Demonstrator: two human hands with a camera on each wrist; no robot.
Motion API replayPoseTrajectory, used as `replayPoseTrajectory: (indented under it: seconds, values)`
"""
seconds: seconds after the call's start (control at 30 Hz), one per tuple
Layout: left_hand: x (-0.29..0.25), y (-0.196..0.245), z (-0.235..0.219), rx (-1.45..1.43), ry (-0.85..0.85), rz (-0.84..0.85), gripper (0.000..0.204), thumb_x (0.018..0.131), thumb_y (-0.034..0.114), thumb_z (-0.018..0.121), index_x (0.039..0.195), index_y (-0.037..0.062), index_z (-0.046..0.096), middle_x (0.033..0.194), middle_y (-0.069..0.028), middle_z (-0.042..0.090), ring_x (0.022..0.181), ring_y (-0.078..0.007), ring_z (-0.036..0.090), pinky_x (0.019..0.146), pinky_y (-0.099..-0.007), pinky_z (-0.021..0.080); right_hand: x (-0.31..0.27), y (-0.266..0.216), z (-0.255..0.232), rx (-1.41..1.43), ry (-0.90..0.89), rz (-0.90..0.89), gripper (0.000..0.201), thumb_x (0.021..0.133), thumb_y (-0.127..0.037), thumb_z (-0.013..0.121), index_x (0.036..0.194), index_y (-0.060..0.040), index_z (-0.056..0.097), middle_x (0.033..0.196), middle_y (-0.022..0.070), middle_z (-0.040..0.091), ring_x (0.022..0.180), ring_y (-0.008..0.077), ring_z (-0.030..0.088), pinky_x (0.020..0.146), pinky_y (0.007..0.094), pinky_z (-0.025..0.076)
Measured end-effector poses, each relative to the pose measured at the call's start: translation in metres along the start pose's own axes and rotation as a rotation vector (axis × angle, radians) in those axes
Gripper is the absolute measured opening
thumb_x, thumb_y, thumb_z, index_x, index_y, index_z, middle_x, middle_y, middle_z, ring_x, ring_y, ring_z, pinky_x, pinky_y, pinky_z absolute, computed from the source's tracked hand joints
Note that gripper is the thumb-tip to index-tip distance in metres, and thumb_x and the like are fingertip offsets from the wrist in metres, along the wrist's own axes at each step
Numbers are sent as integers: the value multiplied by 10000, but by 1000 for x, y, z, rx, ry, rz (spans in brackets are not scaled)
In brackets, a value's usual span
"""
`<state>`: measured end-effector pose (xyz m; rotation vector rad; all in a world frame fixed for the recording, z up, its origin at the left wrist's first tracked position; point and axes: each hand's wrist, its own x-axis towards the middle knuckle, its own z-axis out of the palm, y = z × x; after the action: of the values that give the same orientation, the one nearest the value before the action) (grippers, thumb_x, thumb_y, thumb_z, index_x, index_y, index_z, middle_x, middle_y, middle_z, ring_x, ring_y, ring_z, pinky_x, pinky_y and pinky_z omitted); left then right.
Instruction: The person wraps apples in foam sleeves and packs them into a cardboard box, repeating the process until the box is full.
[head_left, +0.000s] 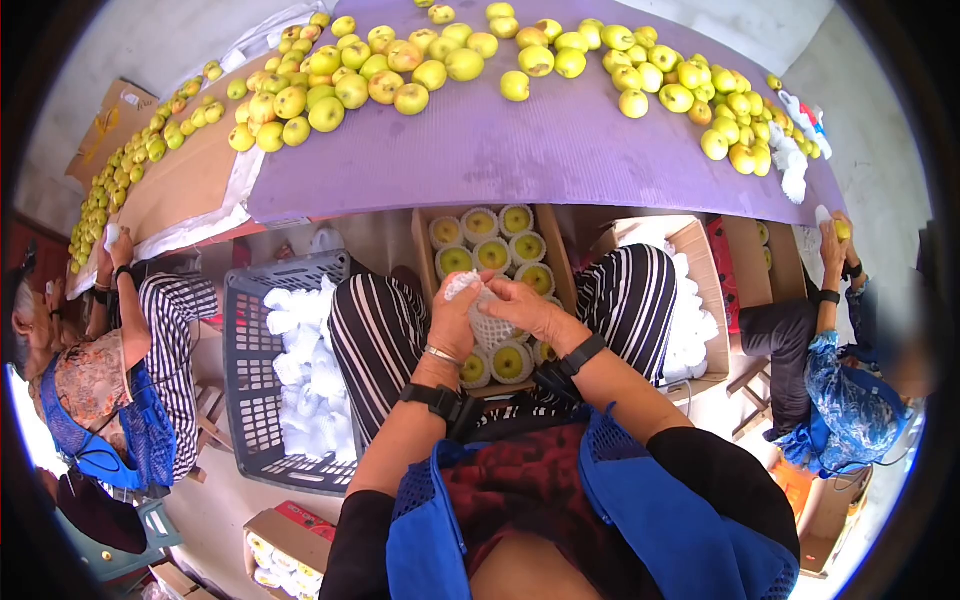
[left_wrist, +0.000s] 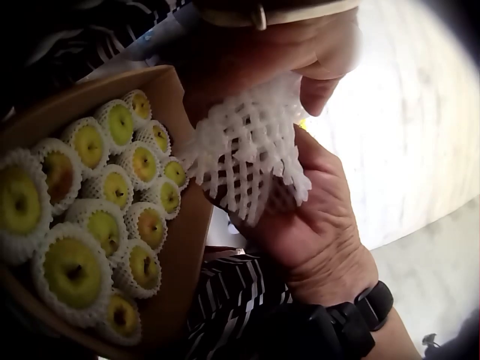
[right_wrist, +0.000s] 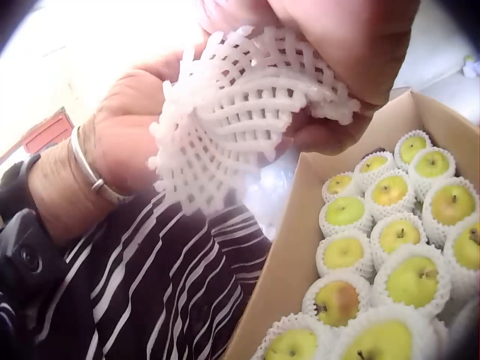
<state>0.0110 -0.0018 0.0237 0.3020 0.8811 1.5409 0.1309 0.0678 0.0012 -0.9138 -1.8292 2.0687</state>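
Over the open box, both hands hold a white foam fruit net between them. My left hand, with a bracelet at the wrist, grips one side of it. From the other side my right hand holds the net, fingers curled at its edge. In the left wrist view the mesh spreads loosely over the right palm. A sliver of yellow shows between the hands there; the rest of it is hidden. Below, a cardboard box holds rows of yellow-green apples, each in a white foam net.
A grey plastic crate of foam nets stands at the left knee. Loose apples lie along the purple-covered table ahead. Another carton of white nets is by the right knee. People sit at both sides, handling fruit.
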Motion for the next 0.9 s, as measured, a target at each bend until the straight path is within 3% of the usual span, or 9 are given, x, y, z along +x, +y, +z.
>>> replayPoseTrajectory:
  seconds: [0.17, 0.23, 0.33, 0.43, 0.53, 0.63, 0.7, 0.8, 0.9]
  values:
    - [2, -6, -1, 47, 48, 66, 174, 773, 54, 510, 939, 35, 461, 1012, -140, 554, 871, -195, 538, 764, -311, 449, -13, -18, 10, -133, -113, 27, 546, 704, -283, 639, 1091, 48, 441, 1019, 122, 530, 948, 172, 498, 794, 283, 402]
    - [2, -6, 0, 140, 98, 35, 179, 769, 41, 505, 941, 38, 458, 996, -142, 559, 843, -204, 546, 745, -316, 455, -8, 5, 18, 94, -99, 65, 496, 668, -249, 649, 1041, 31, 481, 951, 112, 552, 861, 166, 525, 728, 286, 423]
    - [7, -8, -8, 15, 71, 148, 186, 762, 38, 510, 941, 40, 459, 906, -118, 568, 776, -204, 550, 713, -333, 465, 0, 15, 17, -84, -102, 188, 332, 643, -159, 611, 922, 7, 543, 790, 83, 566, 713, 150, 525, 615, 280, 421]
    - [5, -6, -8, -128, 132, 93, 199, 757, 38, 512, 949, 35, 458, 773, -76, 530, 670, -189, 524, 639, -343, 461, -4, 4, 20, -195, -105, 285, 176, 627, -91, 552, 787, -17, 566, 636, 44, 534, 574, 137, 482, 509, 266, 381]
    - [4, -1, -2, -143, 190, 79, 201, 760, 41, 514, 957, 38, 473, 660, -38, 477, 577, -150, 468, 558, -311, 440, -7, 1, 21, -117, -104, 190, 117, 640, -92, 527, 729, -23, 556, 580, 29, 504, 537, 127, 461, 476, 245, 357]
    - [6, -1, -8, -163, 174, 128, 116, 819, 146, 532, 841, 47, 477, 601, -6, 398, 527, -129, 404, 508, -281, 395, -4, -8, 27, -280, -86, 287, 146, 658, -129, 559, 786, -61, 572, 644, 88, 561, 594, 197, 534, 536, 304, 422]
    - [4, 4, -1, -109, 214, 145, 203, 842, 221, 509, 729, 63, 448, 562, -5, 376, 513, -138, 395, 504, -282, 387, 9, 29, 32, -633, 6, -104, 281, 710, -260, 590, 929, -85, 566, 848, 144, 601, 737, 281, 586, 663, 352, 456]
    - [4, 5, 9, -28, 310, 188, 288, 855, 281, 484, 662, 79, 414, 538, -11, 359, 503, -144, 384, 494, -283, 374, 8, 20, 34, -638, 101, 60, 295, 706, -306, 585, 916, -98, 580, 867, 149, 601, 809, 307, 573, 720, 365, 443]
    - [7, 4, 8, -9, 371, 201, 344, 863, 312, 463, 614, 93, 373, 528, -21, 357, 488, -146, 371, 480, -278, 362, 14, 30, 32, -684, 148, 32, 292, 683, -351, 593, 871, -127, 601, 835, 143, 604, 789, 308, 574, 678, 371, 452]
